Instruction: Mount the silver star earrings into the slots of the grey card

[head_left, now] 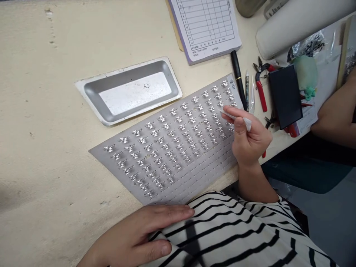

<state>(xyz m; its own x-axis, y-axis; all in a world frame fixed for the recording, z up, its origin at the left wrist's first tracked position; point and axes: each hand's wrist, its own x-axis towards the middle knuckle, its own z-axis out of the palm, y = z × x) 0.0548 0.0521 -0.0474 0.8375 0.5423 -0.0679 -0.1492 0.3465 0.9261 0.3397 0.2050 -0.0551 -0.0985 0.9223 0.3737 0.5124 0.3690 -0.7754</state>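
A grey foam sheet lies slanted on the table, with rows of short slits. Small shiny silver jewellery pieces fill most of its rows; the slits nearest my body hold none. Over the sheet's right end is my right hand, its thumb and fingers pinched on a thin white strip whose exact kind I cannot make out. My left hand rests with fingers stretched out on the striped shirt, close to the sheet's lower edge, holding nothing.
A shallow metal tray sits beyond the sheet. Farther back lies a printed form pad. To the right are a black pen, red-handled pliers, a dark box and a white roll. Another person's arm shows at the right edge.
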